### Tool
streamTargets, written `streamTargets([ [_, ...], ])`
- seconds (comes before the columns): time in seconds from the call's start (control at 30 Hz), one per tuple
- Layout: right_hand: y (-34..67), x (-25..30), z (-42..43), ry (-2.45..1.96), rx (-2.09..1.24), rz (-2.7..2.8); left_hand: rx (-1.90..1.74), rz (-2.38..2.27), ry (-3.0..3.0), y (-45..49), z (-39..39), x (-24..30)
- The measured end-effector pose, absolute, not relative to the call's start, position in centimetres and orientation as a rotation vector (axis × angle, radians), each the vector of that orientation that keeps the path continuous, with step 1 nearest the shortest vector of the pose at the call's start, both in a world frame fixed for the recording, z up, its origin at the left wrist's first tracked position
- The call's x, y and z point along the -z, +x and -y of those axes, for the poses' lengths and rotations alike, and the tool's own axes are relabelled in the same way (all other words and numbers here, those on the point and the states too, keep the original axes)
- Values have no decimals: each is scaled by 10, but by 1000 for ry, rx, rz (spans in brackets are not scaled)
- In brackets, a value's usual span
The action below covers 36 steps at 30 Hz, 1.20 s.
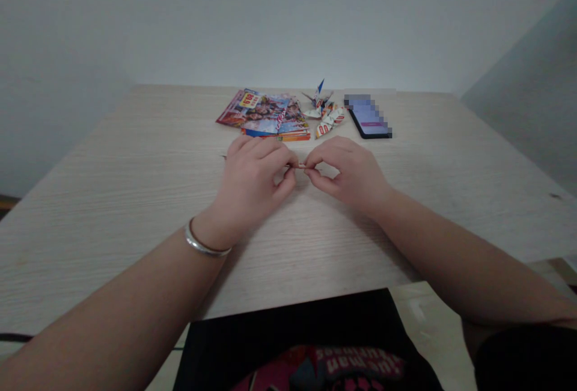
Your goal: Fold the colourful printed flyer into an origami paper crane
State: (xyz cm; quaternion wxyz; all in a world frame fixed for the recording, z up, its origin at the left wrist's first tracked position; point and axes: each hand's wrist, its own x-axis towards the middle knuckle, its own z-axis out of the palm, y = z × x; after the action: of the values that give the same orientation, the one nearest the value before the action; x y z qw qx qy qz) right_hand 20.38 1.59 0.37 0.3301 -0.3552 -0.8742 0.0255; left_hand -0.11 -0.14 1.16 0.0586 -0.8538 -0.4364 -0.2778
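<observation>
Between my two hands, just above the table, is a thin piece of folded paper (302, 166), seen nearly edge-on and mostly covered by my fingers. My left hand (255, 177), with a silver bangle on its wrist, pinches the paper's left part between thumb and fingers. From the other side, the thumb and index finger of my right hand (354, 171) pinch it too, close to the left fingertips. A thin dark tip pokes out left of my left hand; whether it belongs to the same paper I cannot tell.
Behind my hands lies a stack of colourful printed paper sheets (265, 114). Folded paper figures (330, 120), at least one pointed like a crane, sit right of it. A phone (373, 123) with a lit screen lies farther right. The pale wooden table (135, 156) meets a wall.
</observation>
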Motion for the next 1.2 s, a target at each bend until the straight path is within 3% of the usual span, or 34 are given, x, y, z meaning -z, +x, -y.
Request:
streamTargets([
  [1.03, 258, -7, -51, -950, -609, 2195, 767, 1626, -2629, -28, -20, -20],
  [1.2, 273, -5, -58, -1008, -685, 2237, 506, 1700, -2646, -36, -24, -17],
])
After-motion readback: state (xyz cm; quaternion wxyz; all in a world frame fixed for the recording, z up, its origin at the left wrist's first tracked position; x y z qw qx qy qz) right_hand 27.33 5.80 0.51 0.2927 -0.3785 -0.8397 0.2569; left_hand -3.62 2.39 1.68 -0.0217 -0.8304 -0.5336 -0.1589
